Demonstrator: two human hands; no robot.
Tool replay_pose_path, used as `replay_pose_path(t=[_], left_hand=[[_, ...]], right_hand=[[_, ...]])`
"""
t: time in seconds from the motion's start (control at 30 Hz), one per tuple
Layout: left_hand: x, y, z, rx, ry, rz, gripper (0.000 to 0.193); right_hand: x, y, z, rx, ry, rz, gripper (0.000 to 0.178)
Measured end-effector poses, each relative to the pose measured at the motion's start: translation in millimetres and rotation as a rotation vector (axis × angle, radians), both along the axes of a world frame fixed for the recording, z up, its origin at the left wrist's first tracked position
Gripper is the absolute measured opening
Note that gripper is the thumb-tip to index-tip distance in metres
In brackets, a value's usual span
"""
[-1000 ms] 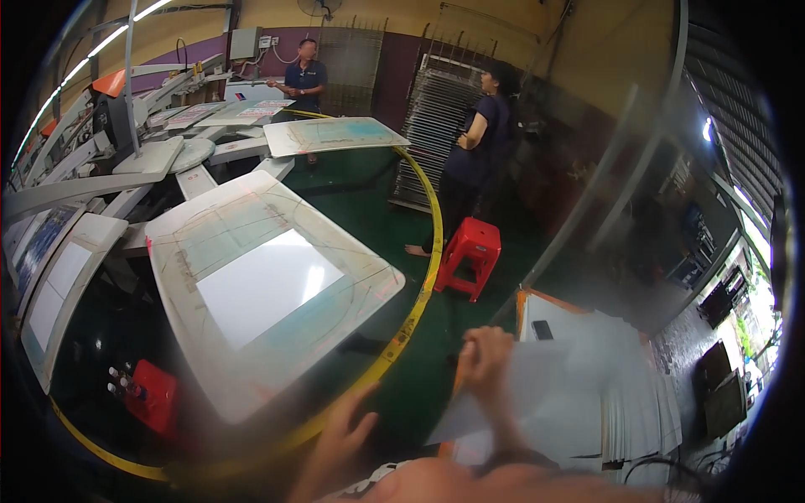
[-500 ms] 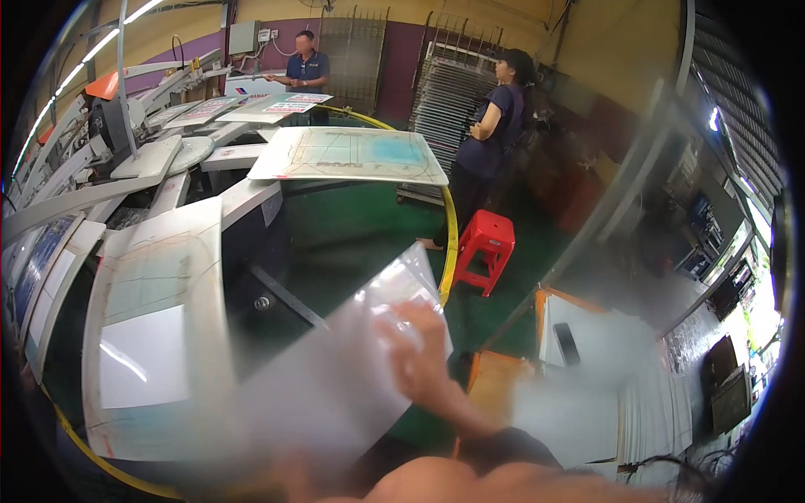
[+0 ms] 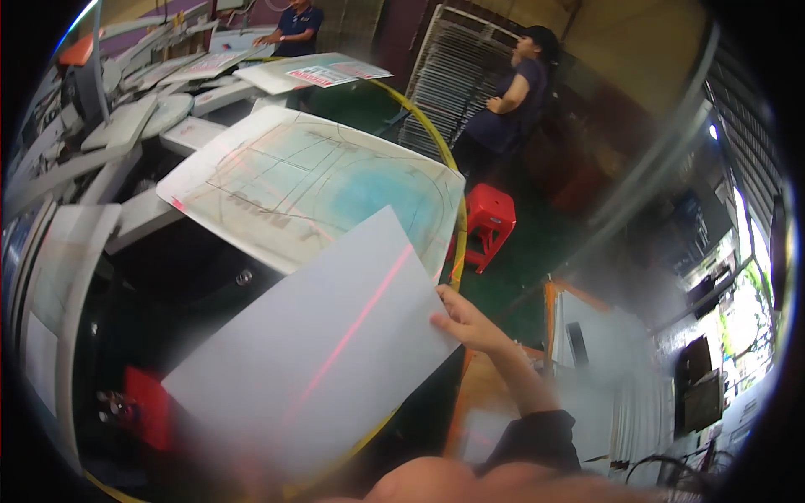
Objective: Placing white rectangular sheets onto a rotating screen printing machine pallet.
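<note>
A large white sheet (image 3: pixel 310 360) is held at a slant in front of me, with a thin red line of light running across it. My right hand (image 3: pixel 465 323) pinches its right edge, thumb on top and fingers beneath. At the sheet's near left end, my left hand (image 3: pixel 256 468) is only a reddish smear, so its fingers cannot be made out. Beyond the sheet lies a pale flat platen (image 3: pixel 268 168) with drawn lines and a blue stain. The sheet's far corner overlaps the platen's near edge in view; whether they touch is unclear.
More platens on arms stand at left, one (image 3: pixel 63 277) nearby. A yellow curved rail (image 3: pixel 436 138) rings the machine. A red stool (image 3: pixel 488 222), a stack of white sheets (image 3: pixel 629 402) and a rack (image 3: pixel 436 75) are to the right. Two people stand at the back.
My view has swung and the blue-stained platen appears nearer. The sheet now lies flatter, facing up, and my right hand has moved from over its surface to its right edge.
</note>
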State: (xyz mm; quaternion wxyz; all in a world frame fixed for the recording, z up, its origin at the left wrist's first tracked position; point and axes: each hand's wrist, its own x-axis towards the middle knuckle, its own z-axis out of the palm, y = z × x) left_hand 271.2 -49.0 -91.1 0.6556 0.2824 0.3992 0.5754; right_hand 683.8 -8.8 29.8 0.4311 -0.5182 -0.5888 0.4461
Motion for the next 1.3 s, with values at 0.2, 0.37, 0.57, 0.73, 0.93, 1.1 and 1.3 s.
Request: replay_pose_path(t=[0.2, 0.37, 0.57, 0.73, 0.93, 1.1, 1.3], left_hand=[[54, 38, 55, 0.152, 0.474, -0.331, 0.059], [68, 69, 85, 0.448, 0.955, -0.19, 0.048], [89, 82, 77, 0.497, 1.322, -0.057, 0.035], [95, 85, 63, 0.529, 1.438, 0.002, 0.033], [99, 90, 54, 0.541, 1.422, 0.005, 0.031], [99, 93, 58, 0.543, 1.458, 0.001, 0.033], [95, 93, 56, 0.513, 1.416, -0.019, 0.035]], right_hand=[[77, 48, -35, -0.21, -0.05, -0.251, 0.041], [118, 96, -13, -0.077, -0.084, -0.274, 0.033], [117, 163, -22, -0.176, -0.169, -0.17, 0.038], [80, 194, -27, -0.202, -0.153, -0.164, 0.04], [78, 211, -35, -0.202, -0.109, -0.074, 0.039], [71, 216, -35, -0.211, -0.143, -0.073, 0.037], [63, 220, -40, -0.22, -0.167, -0.091, 0.039]])
